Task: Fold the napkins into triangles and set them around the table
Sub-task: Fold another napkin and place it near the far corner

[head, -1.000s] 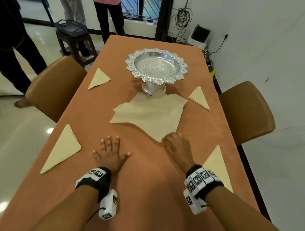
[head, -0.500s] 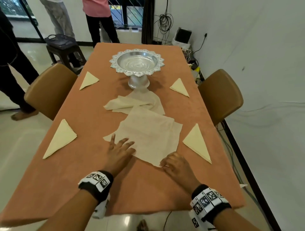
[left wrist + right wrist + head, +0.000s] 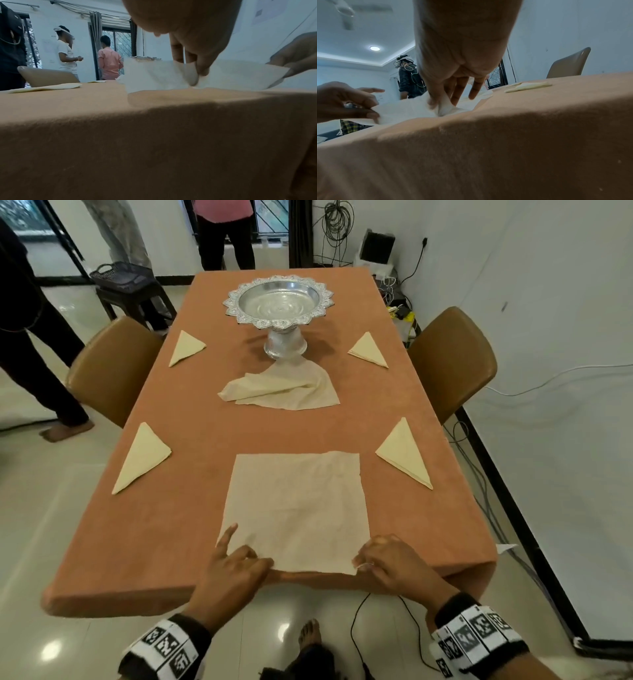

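1. Flat square napkin [image 3: 294, 508] spread at lower centre of the head view, near edge along the front lip of the desk [image 3: 191, 419]
2. Left hand [image 3: 229, 573] pinching the near-left corner, grip narrow on the cloth, index finger pointing out free
3. Right hand [image 3: 387, 563] pinching the near-right corner, grip narrow on the cloth, other fingers spread above it
4. Four folded triangles [image 3: 142, 457] already set, two along the left side and two along the right; one crumpled napkin [image 3: 284, 388] waiting by the foot of the silver bowl [image 3: 279, 302] at upper centre
5. Likely step in hand: squaring and flattening before the diagonal fold
6. Best done by smoothing wrinkles first, then lifting one near corner to the opposite far corner, matching edges exactly, pressing the crease flat
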The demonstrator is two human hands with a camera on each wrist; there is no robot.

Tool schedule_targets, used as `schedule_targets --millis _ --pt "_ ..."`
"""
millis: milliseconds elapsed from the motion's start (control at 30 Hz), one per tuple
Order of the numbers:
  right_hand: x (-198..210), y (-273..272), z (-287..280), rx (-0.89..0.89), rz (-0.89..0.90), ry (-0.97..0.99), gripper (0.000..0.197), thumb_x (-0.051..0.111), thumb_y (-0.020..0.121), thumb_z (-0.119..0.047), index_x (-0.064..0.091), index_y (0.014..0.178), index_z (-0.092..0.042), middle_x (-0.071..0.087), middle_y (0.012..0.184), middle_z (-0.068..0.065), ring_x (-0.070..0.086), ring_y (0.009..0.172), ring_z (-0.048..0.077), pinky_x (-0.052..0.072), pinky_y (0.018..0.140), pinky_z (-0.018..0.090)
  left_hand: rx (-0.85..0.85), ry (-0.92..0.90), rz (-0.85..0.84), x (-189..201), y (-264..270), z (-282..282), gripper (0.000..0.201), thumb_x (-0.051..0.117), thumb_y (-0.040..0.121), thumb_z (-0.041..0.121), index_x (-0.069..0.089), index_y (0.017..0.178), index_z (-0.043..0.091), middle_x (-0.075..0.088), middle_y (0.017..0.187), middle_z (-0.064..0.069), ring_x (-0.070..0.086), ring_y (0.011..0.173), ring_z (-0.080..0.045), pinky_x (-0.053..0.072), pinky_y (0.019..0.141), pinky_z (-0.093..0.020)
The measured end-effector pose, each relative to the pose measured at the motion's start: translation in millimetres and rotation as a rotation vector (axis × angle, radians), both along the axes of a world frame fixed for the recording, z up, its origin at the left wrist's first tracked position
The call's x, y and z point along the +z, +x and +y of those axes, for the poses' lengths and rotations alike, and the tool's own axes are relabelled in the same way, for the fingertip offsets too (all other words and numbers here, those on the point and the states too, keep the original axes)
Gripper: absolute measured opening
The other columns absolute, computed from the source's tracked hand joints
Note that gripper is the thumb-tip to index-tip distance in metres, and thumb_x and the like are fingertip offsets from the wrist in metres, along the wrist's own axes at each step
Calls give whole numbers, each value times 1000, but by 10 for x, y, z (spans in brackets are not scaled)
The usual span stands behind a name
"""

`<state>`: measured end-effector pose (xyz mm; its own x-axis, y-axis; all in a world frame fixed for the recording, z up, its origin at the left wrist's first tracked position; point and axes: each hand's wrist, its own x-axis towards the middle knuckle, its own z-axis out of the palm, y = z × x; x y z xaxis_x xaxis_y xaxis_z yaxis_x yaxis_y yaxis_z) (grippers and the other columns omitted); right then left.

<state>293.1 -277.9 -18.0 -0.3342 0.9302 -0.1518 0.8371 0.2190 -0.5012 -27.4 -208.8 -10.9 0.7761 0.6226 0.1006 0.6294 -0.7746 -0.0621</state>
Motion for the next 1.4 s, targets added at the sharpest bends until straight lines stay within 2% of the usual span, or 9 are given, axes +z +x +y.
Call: schedule_targets --millis 167,300,433,567,700,933,1100,1233,1400 --pt "261 -27 109 -59 41 -106 70 25 86 -75 64 119 -27 63 120 -13 49 108 -3 30 86 19 29 -199 -173 204 66 -3 56 29 92 69 71 103 33 71 83 17 65 83 0 24 106 -37" --pt "349 -250 734 -297 58 53 39 41 99 -38 55 131 -20 54 135 -4 48 124 13 35 100 26 286 -384 -161 281 382 712 72 11 88 67 46 139 31 54 137 8 48 127 -13 20 112 -39" --pt "120 -367 1432 -337 -153 10 46 41 98 -18 36 144 -16 30 154 5 27 141 19 22 115 34 364 -465 124 30 590 1443 57 34 100 44 16 152 29 13 160 1 14 146 -20 18 114 -47" --pt "78 -219 1836 -406 -265 -45 51 51 93 -16 36 141 -17 38 146 8 36 133 26 35 106 37 410 -460 53 -29 535 1897 51 52 93 39 38 141 27 37 145 -2 37 130 -25 39 97 -42" --pt "41 -158 1998 -405 -275 -122 36 60 87 -17 50 121 -18 57 115 2 54 107 24 39 86 33 393 -564 0 -65 435 2104 32 65 85 40 53 112 28 59 109 4 55 102 -21 41 80 -33" --pt "272 -27 2377 -313 -301 -309 20 71 80 -25 64 97 -17 50 91 -7 51 97 17 35 86 34 349 -743 3 50 258 2570 20 67 85 36 50 74 34 53 80 12 49 79 -11 32 66 -27" --pt "454 45 2793 -269 -172 -343 16 72 79 -14 59 87 -17 59 87 0 52 84 17 36 62 25 357 -738 -71 183 232 3002 15 66 87 33 59 74 33 55 76 16 52 78 -11 34 65 -26" --pt "579 86 3242 -290 -266 -124 20 66 83 -11 67 103 -13 67 103 4 58 98 22 35 71 25 392 -566 -114 318 331 3358 10 62 90 28 69 82 30 66 88 8 58 82 -14 36 67 -26" --pt "952 35 3401 -409 -284 523 18 61 83 -11 74 90 -21 72 81 1 65 77 27 46 79 38 369 -131 -368 812 358 3517 17 60 92 31 74 96 22 73 87 -4 63 79 -29 41 72 -34"
